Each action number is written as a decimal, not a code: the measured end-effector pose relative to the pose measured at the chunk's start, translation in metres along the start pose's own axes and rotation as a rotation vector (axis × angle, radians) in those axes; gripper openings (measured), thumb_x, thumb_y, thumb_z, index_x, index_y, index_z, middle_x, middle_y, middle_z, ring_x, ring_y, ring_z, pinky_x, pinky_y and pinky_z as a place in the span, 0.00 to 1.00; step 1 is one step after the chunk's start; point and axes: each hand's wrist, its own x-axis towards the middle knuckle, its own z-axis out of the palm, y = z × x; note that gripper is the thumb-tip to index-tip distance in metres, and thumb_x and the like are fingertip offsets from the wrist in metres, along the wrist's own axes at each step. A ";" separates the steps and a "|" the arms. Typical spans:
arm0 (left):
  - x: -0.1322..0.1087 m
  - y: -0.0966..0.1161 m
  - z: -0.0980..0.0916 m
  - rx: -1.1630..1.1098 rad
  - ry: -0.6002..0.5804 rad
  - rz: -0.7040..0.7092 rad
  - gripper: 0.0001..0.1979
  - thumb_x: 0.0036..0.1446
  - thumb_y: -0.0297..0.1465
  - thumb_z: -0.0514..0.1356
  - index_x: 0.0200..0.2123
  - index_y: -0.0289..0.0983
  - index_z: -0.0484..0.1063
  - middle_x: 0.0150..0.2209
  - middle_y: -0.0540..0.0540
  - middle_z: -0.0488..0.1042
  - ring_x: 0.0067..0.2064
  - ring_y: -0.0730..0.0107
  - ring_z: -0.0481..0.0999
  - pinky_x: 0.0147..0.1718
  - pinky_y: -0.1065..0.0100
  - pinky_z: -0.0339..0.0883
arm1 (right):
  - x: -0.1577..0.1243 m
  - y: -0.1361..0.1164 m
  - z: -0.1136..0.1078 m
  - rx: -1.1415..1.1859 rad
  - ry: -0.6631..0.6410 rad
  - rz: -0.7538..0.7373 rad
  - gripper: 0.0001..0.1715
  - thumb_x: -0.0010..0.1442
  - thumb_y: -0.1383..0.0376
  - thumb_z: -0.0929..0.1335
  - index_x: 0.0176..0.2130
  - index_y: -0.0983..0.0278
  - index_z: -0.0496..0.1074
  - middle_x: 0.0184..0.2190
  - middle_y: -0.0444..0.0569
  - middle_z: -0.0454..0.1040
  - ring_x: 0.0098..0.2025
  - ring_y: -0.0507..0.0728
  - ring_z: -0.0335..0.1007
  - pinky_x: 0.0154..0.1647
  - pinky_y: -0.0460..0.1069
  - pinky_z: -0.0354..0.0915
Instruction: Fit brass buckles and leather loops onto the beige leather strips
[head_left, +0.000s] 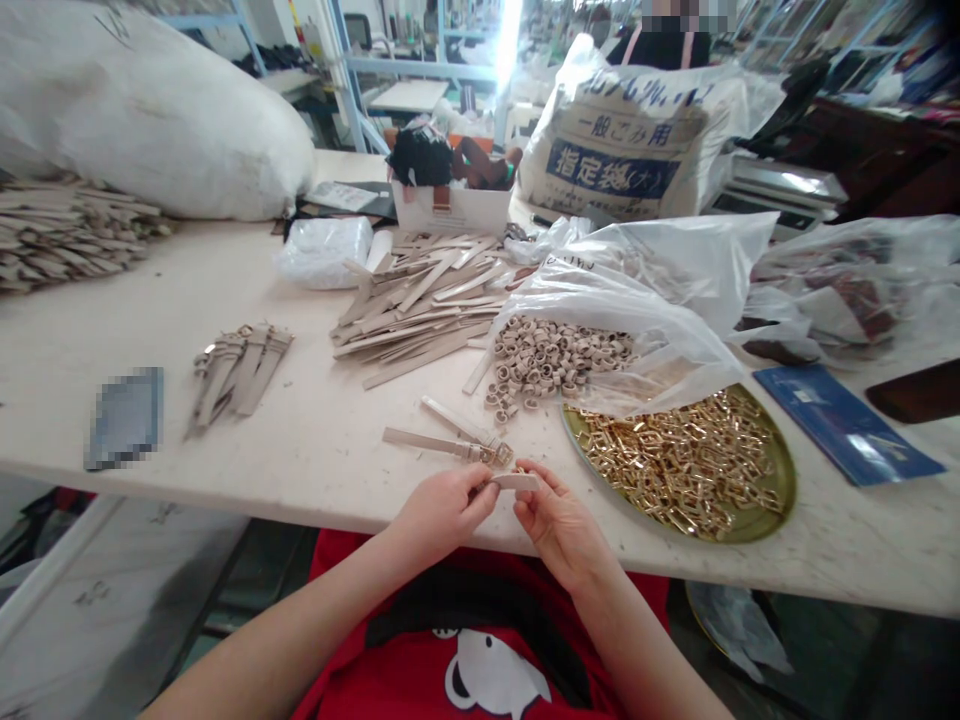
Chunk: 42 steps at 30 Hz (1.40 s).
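My left hand (448, 508) pinches one end of a short beige strap (516, 482) at the table's front edge. The fingers of my right hand (559, 520) close on its other end, where a bit of gold metal shows. Just beyond my hands lie two beige straps with buckles (435, 443). Small beige loops (547, 358) spill from a clear plastic bag (637, 300). To the right, an oval tray (787, 490) holds many gold buckles (682, 455). Loose beige strips (427, 300) are heaped behind, and a bundle of buckled straps (244, 370) lies to the left.
On the white table (315, 440) are a blue flat packet (844, 420) at right and a blurred dark-edged object (126, 418) at left. A white box (454, 208), a large white sack (150, 110) and a printed bag (622, 145) stand behind. A person (664, 45) is in the background.
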 end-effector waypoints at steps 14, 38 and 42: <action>-0.007 -0.005 -0.004 0.198 -0.068 0.046 0.13 0.56 0.35 0.48 0.25 0.37 0.67 0.20 0.51 0.64 0.24 0.74 0.62 0.24 0.73 0.49 | -0.003 0.001 0.001 0.093 0.029 0.100 0.17 0.40 0.67 0.75 0.34 0.65 0.74 0.25 0.41 0.71 0.22 0.43 0.66 0.25 0.37 0.69; 0.005 -0.007 0.024 -0.624 -0.138 -0.117 0.13 0.52 0.41 0.51 0.29 0.35 0.58 0.16 0.57 0.58 0.17 0.80 0.54 0.18 0.75 0.49 | -0.014 0.025 0.000 -0.682 0.023 -0.423 0.12 0.57 0.57 0.62 0.28 0.63 0.63 0.19 0.39 0.62 0.23 0.49 0.58 0.28 0.46 0.59; 0.005 -0.009 0.025 -0.581 -0.121 -0.175 0.11 0.52 0.39 0.51 0.27 0.36 0.58 0.16 0.57 0.57 0.18 0.79 0.54 0.19 0.75 0.49 | -0.015 0.025 -0.004 -0.941 0.079 -0.681 0.11 0.56 0.61 0.63 0.25 0.62 0.64 0.21 0.41 0.63 0.25 0.50 0.59 0.28 0.46 0.58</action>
